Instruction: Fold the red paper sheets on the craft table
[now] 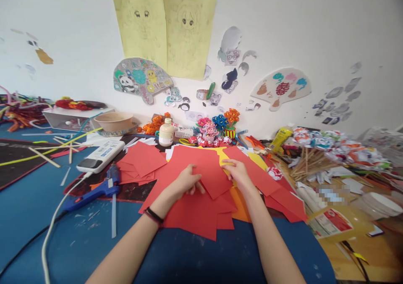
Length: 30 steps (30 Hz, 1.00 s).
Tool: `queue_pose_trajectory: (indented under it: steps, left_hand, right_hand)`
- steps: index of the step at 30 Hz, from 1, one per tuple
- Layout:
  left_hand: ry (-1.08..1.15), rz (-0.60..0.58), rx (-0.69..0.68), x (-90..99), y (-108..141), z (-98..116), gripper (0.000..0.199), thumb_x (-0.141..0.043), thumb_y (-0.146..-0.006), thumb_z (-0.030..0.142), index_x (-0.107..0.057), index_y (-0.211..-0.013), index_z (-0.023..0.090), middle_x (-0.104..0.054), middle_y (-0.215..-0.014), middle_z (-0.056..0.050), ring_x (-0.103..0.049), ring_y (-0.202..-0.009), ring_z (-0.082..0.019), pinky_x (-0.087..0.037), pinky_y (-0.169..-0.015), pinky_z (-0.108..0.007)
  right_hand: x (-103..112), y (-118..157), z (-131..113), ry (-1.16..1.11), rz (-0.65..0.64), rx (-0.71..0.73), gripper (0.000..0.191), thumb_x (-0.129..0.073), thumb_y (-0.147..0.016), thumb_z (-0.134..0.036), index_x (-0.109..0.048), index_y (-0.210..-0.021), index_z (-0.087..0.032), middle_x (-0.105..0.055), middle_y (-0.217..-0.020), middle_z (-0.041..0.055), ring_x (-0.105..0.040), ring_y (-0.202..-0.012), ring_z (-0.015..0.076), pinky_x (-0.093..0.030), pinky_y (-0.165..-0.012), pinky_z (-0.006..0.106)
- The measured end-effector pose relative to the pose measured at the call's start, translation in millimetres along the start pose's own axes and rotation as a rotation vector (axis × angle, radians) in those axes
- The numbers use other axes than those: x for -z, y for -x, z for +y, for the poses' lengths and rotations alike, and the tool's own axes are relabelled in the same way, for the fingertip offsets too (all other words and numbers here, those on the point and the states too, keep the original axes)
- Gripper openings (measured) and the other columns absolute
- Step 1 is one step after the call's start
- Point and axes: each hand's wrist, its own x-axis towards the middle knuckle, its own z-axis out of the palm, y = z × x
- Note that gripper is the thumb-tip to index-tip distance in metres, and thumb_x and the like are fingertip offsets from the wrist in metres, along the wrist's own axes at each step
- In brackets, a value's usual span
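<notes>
Several sheets of red paper point(185, 212) lie in an overlapping pile in front of me. Over the middle of this pile is my left hand point(185, 181), its fingers loosely bent and apart, beside the edge of a smaller red sheet point(215, 177). My right hand point(239, 172) is closed in a pinch on a narrow yellow piece point(222, 156) at the right of that sheet; its exact kind is unclear. Orange paper point(241, 204) shows from under the pile below my right wrist. More red sheets point(145, 160) are stacked to the left.
A blue glue gun point(108, 183) and a white power strip point(100, 156) with its cable lie left. Behind the paper stand a cream bottle point(166, 132) and small craft flowers point(220, 124). Wrapped sticks point(310, 160) and a yellow-liquid bottle point(340, 223) crowd the right.
</notes>
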Motion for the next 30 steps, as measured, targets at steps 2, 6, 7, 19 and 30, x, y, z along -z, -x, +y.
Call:
queue_pose_trajectory:
  steps: [2,6,7,19,30]
  left_hand:
    - [-0.225,0.073,-0.081,-5.7,-4,-3,0.056,-0.046,-0.086,0.020,-0.031,-0.139,0.011,-0.069,-0.057,-0.001,-0.045,-0.034,-0.011,-0.035,-0.041,-0.019]
    - [-0.666,0.246,-0.136,-13.5,-8,-1,0.057,-0.060,-0.081,0.031,-0.043,-0.131,0.011,-0.072,-0.072,-0.009,-0.068,-0.066,-0.021,-0.047,-0.062,-0.026]
    - [-0.756,0.294,-0.137,-13.7,-8,0,0.059,-0.064,-0.078,0.037,-0.046,-0.128,0.012,-0.072,-0.082,-0.013,-0.070,-0.079,-0.026,-0.048,-0.067,-0.028]
    - [-0.881,0.335,-0.131,-1.8,-15,-3,0.039,-0.071,-0.068,0.048,-0.062,-0.093,0.019,-0.069,-0.096,-0.011,-0.065,-0.090,-0.028,-0.042,-0.063,-0.027]
    - [-0.445,0.383,-0.350,16.7,-13,-3,0.049,-0.064,-0.074,0.055,-0.044,-0.050,0.017,-0.039,-0.048,0.005,-0.036,-0.049,-0.009,-0.020,-0.049,-0.024]
  right_hand:
    - [-1,0,0,-0.005,-0.035,-0.005,0.040,-0.070,-0.062,-0.027,-0.070,-0.100,-0.012,-0.056,-0.048,-0.0041,-0.044,-0.030,0.0087,-0.030,-0.034,0.020]
    - [-1,-1,1,-0.020,-0.069,-0.019,0.044,-0.071,-0.061,-0.027,-0.069,-0.102,-0.012,-0.054,-0.045,-0.0051,-0.042,-0.031,0.0085,-0.029,-0.035,0.020]
    - [-1,-1,1,-0.026,-0.073,-0.024,0.044,-0.072,-0.061,-0.027,-0.069,-0.102,-0.012,-0.054,-0.045,-0.0050,-0.042,-0.031,0.0083,-0.028,-0.035,0.020]
    - [6,8,-11,-0.131,-0.206,-0.024,0.043,-0.074,-0.060,-0.034,-0.070,-0.098,-0.013,-0.043,-0.044,-0.0085,-0.030,-0.037,0.0052,-0.018,-0.039,0.020]
    - [6,15,-25,-0.139,-0.270,0.090,0.047,-0.065,-0.074,-0.059,-0.071,-0.090,-0.015,-0.070,-0.083,0.0077,-0.060,-0.068,0.0164,-0.043,-0.057,0.025]
